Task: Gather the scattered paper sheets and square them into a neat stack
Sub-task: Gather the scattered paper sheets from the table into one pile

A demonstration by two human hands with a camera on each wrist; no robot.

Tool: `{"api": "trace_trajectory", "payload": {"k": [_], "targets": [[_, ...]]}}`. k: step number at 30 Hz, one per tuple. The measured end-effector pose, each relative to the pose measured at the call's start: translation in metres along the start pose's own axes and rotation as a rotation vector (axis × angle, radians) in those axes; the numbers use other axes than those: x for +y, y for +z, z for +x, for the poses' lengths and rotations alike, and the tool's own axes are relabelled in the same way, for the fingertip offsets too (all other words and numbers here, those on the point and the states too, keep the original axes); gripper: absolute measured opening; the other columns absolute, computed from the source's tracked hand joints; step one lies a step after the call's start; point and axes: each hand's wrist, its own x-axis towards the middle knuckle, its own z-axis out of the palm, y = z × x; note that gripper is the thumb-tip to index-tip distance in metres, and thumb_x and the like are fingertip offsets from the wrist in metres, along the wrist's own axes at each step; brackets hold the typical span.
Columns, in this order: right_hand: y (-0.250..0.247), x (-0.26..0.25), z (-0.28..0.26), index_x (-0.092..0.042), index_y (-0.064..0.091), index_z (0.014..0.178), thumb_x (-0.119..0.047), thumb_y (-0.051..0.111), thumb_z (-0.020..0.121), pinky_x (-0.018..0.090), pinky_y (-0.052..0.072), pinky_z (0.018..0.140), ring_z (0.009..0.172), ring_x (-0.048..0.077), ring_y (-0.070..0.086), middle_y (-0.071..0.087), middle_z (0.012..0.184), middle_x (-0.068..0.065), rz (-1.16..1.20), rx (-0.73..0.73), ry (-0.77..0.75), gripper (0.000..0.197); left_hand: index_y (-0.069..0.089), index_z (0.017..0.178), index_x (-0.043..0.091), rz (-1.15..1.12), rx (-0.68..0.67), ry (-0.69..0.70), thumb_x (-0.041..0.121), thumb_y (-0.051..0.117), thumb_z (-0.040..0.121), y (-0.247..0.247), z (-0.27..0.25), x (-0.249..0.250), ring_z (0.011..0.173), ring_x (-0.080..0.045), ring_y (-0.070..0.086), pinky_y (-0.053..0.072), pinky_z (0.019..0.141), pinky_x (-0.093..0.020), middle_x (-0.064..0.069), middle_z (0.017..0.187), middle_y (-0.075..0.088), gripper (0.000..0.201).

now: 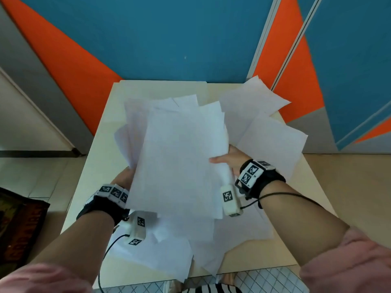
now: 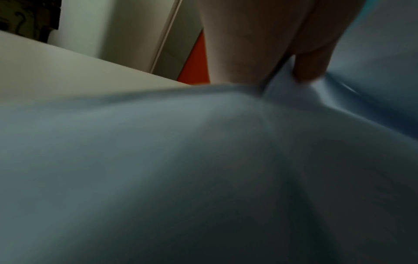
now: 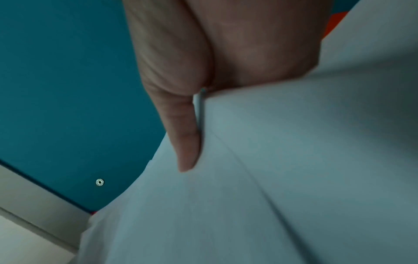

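Note:
A loose bundle of white paper sheets (image 1: 179, 157) is lifted above the cream table (image 1: 105, 132), fanned and uneven at its far end. My left hand (image 1: 124, 176) grips the bundle's left edge, mostly hidden behind the paper; the left wrist view shows its thumb (image 2: 309, 69) pressing into the sheets (image 2: 181, 142). My right hand (image 1: 228, 159) pinches the right edge, thumb on top. In the right wrist view the thumb (image 3: 185, 139) lies flat along the paper (image 3: 271, 178). More sheets (image 1: 264, 117) lie scattered at the far right, and others (image 1: 190, 246) under the bundle near the front edge.
The table is small, with its far edge against a blue and orange wall (image 1: 169, 39). Tiled floor (image 1: 31, 176) lies to the left, with a dark patterned mat (image 1: 19, 225) beside it. A black cable (image 1: 105, 250) hangs from my left wrist.

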Motion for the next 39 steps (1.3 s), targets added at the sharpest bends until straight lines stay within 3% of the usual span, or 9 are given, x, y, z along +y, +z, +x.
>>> {"api": "trace_trajectory", "payload": {"k": [2,4,8,10,16,21,28,35,39], "targets": [[0.005,0.01,0.006,0.002,0.052,0.125,0.006,0.074,0.069,0.043,0.046,0.098,0.111,0.028,0.058,0.059,0.126,0.015,0.005,0.014,0.003,0.06,0.062,0.109,0.019,-0.2,-0.117,-0.062,0.069,0.028,0.086,-0.001,0.002,-0.005,0.101,-0.032,0.06,0.046,0.075,-0.037,-0.015,0.109,0.065,0.065],[0.011,0.017,0.008,-0.002,0.054,0.125,0.0,0.078,0.066,0.048,0.044,0.102,0.114,0.029,0.059,0.061,0.126,0.016,0.001,0.023,0.007,0.063,0.061,0.105,0.025,-0.213,-0.196,-0.12,0.072,0.032,0.082,0.001,0.005,-0.009,0.093,-0.027,0.06,0.045,0.075,-0.037,-0.009,0.1,0.066,0.06],[0.02,0.022,0.006,-0.014,0.061,0.11,-0.025,0.071,0.079,0.037,0.046,0.099,0.109,0.024,0.06,0.065,0.116,0.005,-0.102,0.016,0.014,0.034,0.056,0.122,-0.005,-0.047,-0.093,-0.013,0.014,0.073,0.077,0.0,0.014,-0.024,0.098,-0.033,0.06,0.047,0.093,-0.046,-0.021,0.108,0.064,0.052],[0.013,0.028,0.003,-0.02,0.058,0.097,-0.041,0.059,0.085,0.032,0.049,0.087,0.105,0.024,0.06,0.065,0.108,0.001,-0.23,0.106,0.028,0.024,0.054,0.12,-0.01,-0.011,-0.002,-0.012,0.011,0.075,0.073,-0.006,0.022,-0.029,0.098,-0.037,0.062,0.047,0.095,-0.049,-0.027,0.114,0.063,0.055],[-0.042,0.078,-0.011,-0.017,0.007,0.148,-0.055,0.079,0.058,0.049,0.029,0.111,0.14,0.037,0.021,0.016,0.151,0.018,-0.764,0.464,0.515,0.121,0.05,0.122,-0.01,0.1,0.186,0.02,0.013,0.065,0.084,-0.027,0.022,-0.036,0.079,-0.029,0.053,0.039,0.076,-0.035,-0.026,0.104,0.063,0.047],[-0.042,0.1,-0.01,-0.014,-0.018,0.146,-0.046,0.086,0.052,0.054,0.025,0.111,0.14,0.038,0.016,0.013,0.151,0.019,-0.869,0.421,0.56,0.143,0.051,0.124,-0.007,0.107,0.229,-0.011,0.018,0.066,0.084,-0.04,0.024,-0.041,0.112,-0.043,0.055,0.042,0.086,-0.04,-0.03,0.123,0.058,0.05],[-0.046,0.099,-0.01,0.0,0.013,0.144,-0.016,0.079,0.07,0.04,0.037,0.106,0.134,0.033,0.037,0.034,0.148,0.017,-0.672,0.42,0.512,0.1,0.052,0.122,-0.009,0.093,0.221,0.006,0.016,0.064,0.086,-0.04,0.019,-0.045,0.063,-0.025,0.048,0.04,0.08,-0.039,-0.028,0.107,0.059,0.046],[-0.072,0.081,-0.012,0.0,0.057,0.122,-0.014,0.08,0.066,0.037,0.05,0.093,0.109,0.032,0.061,0.062,0.123,0.016,-0.56,0.428,0.384,0.062,0.052,0.123,-0.009,0.077,0.229,-0.007,0.018,0.066,0.084,-0.044,0.027,-0.05,0.095,-0.038,0.056,0.037,0.079,-0.036,-0.03,0.121,0.058,0.049],[-0.089,0.05,-0.021,0.003,0.056,0.121,-0.009,0.073,0.075,0.034,0.046,0.093,0.111,0.033,0.059,0.061,0.124,0.02,-0.632,0.509,0.255,0.05,0.051,0.123,-0.01,0.079,0.242,-0.012,0.017,0.065,0.084,-0.042,0.028,-0.051,0.11,-0.044,0.056,0.037,0.079,-0.036,-0.031,0.121,0.058,0.049]]}}
